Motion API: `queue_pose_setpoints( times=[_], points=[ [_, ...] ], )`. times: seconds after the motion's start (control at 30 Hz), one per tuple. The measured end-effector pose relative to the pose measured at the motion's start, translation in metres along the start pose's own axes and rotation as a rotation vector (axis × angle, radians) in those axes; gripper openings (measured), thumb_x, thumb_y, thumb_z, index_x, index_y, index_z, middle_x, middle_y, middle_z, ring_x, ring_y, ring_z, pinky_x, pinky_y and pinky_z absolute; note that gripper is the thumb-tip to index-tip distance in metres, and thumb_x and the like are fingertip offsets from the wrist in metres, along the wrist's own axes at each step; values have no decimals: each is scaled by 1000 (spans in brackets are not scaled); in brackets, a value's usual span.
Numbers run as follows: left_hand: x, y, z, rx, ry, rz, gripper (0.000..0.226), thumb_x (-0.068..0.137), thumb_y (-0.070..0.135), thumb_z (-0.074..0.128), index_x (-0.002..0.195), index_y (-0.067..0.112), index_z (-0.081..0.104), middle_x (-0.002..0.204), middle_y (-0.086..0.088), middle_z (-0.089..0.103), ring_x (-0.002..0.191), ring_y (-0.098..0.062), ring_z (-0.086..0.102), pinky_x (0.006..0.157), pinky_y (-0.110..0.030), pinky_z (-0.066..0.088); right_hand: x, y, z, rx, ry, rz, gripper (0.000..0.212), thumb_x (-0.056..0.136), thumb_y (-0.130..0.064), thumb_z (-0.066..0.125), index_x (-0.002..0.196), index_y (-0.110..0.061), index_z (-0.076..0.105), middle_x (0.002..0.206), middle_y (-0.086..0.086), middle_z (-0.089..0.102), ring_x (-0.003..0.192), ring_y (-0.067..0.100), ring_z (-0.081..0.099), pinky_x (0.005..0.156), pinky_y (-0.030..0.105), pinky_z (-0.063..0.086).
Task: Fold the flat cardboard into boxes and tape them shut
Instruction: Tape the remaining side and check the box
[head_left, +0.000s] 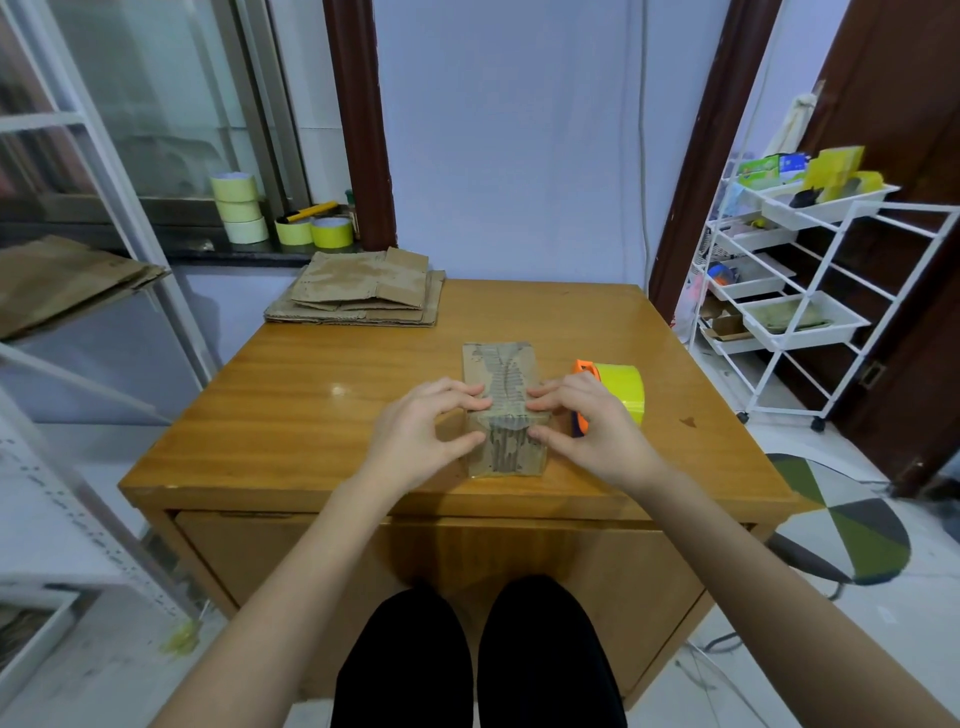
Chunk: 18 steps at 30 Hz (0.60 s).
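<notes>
Head view, the only one supplied. A small brown cardboard box (503, 410), its torn top faced with clear tape, sits near the front middle of the varnished wooden surface (291, 415). The left hand (421, 431) and right hand (587, 426) flank it, the fingers (470, 397) of each curled and pressing on the box from either side — thumbs low on the near face, fingertips on the top. The grasp appears meant to steady the box and rub the tape down along the seam; that is a judgement.

Just beside the right hand, touching or nearly so, lies an orange-handled dispenser carrying a yellow tape roll (615, 392) — kept within reach, presumably for the next strip. At the far left corner of the surface rests a stack of flat brown cardboard blanks (363, 293), evidently awaiting folding. Spare pale yellow tape rolls (236, 208) stand on the window ledge beyond. A white wire rack with trays (795, 291) stands to the right.
</notes>
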<state>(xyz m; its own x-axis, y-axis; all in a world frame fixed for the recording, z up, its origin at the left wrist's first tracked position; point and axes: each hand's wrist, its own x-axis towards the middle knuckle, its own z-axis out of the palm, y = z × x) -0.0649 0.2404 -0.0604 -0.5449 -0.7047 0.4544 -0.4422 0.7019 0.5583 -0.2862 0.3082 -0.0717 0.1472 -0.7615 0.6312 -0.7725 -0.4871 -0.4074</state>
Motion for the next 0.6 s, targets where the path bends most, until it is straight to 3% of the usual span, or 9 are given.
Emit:
queue_pose_setpoints(
  times=[0.2, 0.4, 0.53, 0.6],
  points=[
    [-13, -11, 13, -37, 13, 59, 47, 77, 20, 76, 121, 29, 61, 132, 16, 54, 120, -11, 50, 89, -46, 51, -4, 2, 3, -90, -6, -50, 30, 77, -22, 76, 102, -10, 65, 109, 3, 65, 102, 27, 58, 92, 28, 38],
    [-14, -12, 16, -48, 36, 72, 47, 78, 26, 74, 122, 33, 59, 133, 21, 50, 121, -6, 49, 89, -44, 52, -6, 5, 4, -193, -65, -93, 39, 76, -20, 79, 108, -6, 61, 114, 9, 62, 107, 28, 51, 95, 32, 38],
    [-14, -10, 14, -67, 39, 49, 43, 80, 56, 55, 118, 36, 61, 131, 24, 52, 120, -2, 48, 88, -43, 52, -7, -1, 0, -226, -163, -59, 56, 70, -36, 82, 111, -7, 58, 119, 8, 58, 113, 25, 47, 95, 37, 42],
    [-12, -6, 10, -90, 31, 26, 46, 85, 62, 44, 115, 34, 65, 128, 23, 54, 120, -1, 49, 90, -42, 50, -3, -8, -6, -170, -169, 4, 54, 75, -55, 69, 104, -11, 60, 112, 2, 60, 110, 21, 48, 92, 32, 42]
  ],
)
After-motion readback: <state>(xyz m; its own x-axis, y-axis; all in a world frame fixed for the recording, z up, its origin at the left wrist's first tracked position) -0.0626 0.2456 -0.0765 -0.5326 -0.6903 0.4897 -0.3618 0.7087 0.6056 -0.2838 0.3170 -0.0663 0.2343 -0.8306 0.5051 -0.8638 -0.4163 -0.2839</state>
